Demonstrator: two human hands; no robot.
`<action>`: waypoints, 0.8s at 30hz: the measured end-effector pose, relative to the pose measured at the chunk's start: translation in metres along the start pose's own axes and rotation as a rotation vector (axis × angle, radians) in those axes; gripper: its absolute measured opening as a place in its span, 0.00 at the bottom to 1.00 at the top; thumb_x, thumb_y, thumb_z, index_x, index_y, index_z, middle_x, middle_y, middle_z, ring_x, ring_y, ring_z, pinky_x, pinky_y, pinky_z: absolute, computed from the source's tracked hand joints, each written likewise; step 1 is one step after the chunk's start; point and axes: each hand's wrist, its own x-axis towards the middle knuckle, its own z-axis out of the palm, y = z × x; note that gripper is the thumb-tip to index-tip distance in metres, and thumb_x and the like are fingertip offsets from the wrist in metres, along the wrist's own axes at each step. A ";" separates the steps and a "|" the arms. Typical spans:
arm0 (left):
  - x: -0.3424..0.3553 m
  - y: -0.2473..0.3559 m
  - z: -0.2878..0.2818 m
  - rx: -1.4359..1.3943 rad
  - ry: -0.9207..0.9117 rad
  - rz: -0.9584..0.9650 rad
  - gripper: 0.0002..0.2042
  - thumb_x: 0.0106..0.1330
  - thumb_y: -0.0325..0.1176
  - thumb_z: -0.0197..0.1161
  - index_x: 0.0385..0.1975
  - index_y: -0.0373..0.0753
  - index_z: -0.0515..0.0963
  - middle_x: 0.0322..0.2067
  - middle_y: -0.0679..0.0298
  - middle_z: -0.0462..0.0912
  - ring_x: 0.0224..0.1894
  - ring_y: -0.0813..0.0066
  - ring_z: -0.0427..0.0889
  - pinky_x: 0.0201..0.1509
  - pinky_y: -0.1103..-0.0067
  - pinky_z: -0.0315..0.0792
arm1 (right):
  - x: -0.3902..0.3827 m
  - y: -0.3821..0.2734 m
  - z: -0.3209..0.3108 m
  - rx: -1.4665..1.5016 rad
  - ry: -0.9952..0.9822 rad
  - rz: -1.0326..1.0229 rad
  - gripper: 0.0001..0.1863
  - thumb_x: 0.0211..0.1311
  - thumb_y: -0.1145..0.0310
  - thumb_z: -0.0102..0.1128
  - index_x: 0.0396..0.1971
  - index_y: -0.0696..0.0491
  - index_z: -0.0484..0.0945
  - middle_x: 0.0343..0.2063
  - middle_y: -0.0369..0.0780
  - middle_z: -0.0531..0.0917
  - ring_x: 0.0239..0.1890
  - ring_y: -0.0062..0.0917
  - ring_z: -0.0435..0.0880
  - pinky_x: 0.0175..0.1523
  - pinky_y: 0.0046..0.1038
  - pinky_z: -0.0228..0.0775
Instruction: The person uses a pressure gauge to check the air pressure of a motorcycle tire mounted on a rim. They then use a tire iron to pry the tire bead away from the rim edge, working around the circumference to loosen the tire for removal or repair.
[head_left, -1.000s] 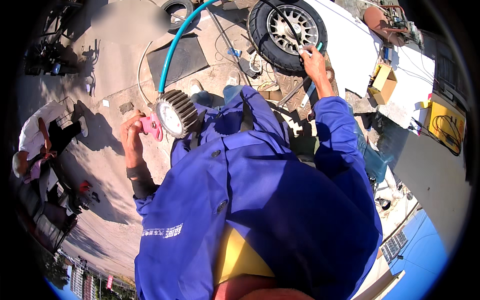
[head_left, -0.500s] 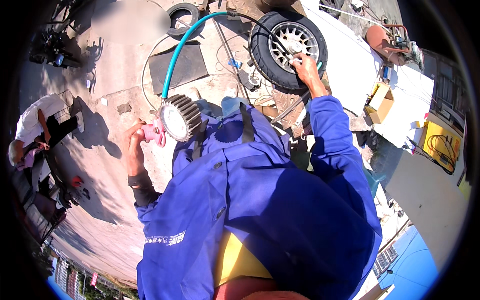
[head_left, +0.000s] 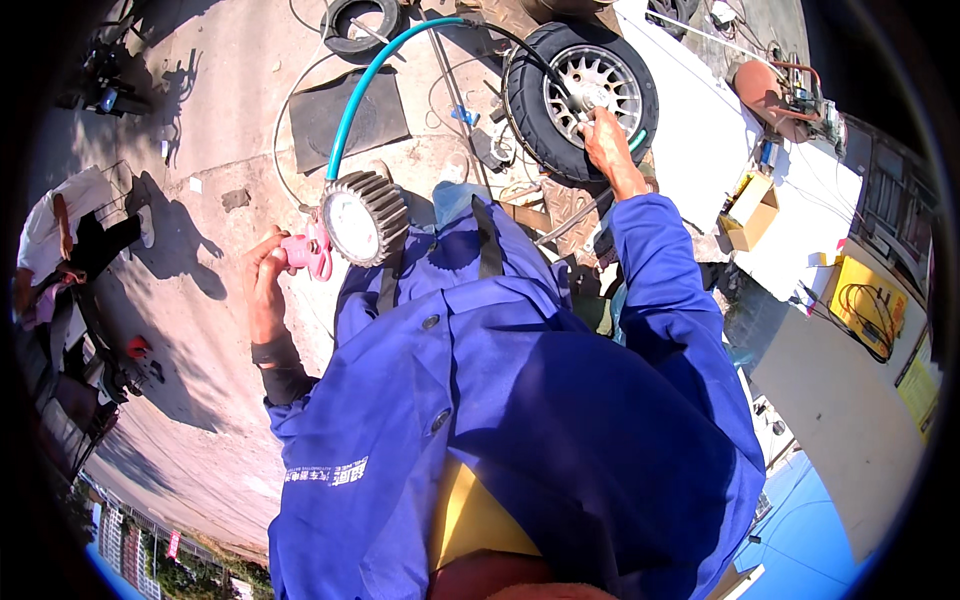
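Observation:
My left hand is closed on the pink handle of a tire inflator. Its round gauge, white-faced with a ribbed dark guard, sits just right of the hand. From it a teal hose arcs up and right, joining a thinner black hose. The black hose runs to the wheel, a black tire on a silver spoked rim. My right hand is at the rim's lower part, fingers pinched around the end of the hose; the fingertips partly hide it.
A dark mat and a loose tire lie on the ground ahead. An open cardboard box and a yellow case are on the right, below a reddish air tank. Another person sits at far left.
The view has shifted slightly. My right hand's fingers have closed in at the rim, and the hose end there is less visible. My left hand still holds the inflator.

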 end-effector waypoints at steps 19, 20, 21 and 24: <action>0.012 0.010 0.003 -0.004 -0.027 -0.083 0.20 0.64 0.41 0.56 0.33 0.23 0.80 0.23 0.64 0.74 0.29 0.77 0.72 0.40 0.80 0.66 | 0.001 -0.022 0.011 -0.203 0.095 0.042 0.19 0.65 0.62 0.64 0.49 0.60 0.78 0.42 0.58 0.83 0.46 0.54 0.85 0.51 0.50 0.78; 0.013 0.013 0.006 -0.001 -0.039 -0.087 0.20 0.64 0.41 0.56 0.32 0.23 0.80 0.23 0.64 0.73 0.29 0.77 0.71 0.40 0.80 0.65 | 0.001 -0.026 0.014 -0.251 0.108 0.055 0.17 0.65 0.64 0.63 0.47 0.60 0.78 0.41 0.57 0.83 0.44 0.54 0.86 0.49 0.50 0.79; 0.013 0.017 0.007 0.002 -0.050 -0.091 0.20 0.64 0.41 0.56 0.30 0.23 0.79 0.23 0.64 0.73 0.29 0.77 0.71 0.39 0.79 0.64 | 0.001 -0.032 0.017 -0.298 0.121 0.069 0.16 0.65 0.66 0.63 0.46 0.60 0.78 0.41 0.57 0.83 0.43 0.53 0.87 0.47 0.50 0.80; 0.018 0.021 0.001 0.046 -0.122 -0.045 0.18 0.62 0.39 0.55 0.26 0.25 0.76 0.24 0.63 0.71 0.29 0.76 0.70 0.36 0.78 0.61 | 0.006 -0.045 0.020 -0.416 0.148 0.088 0.13 0.65 0.71 0.60 0.46 0.59 0.76 0.39 0.57 0.82 0.40 0.50 0.88 0.43 0.47 0.82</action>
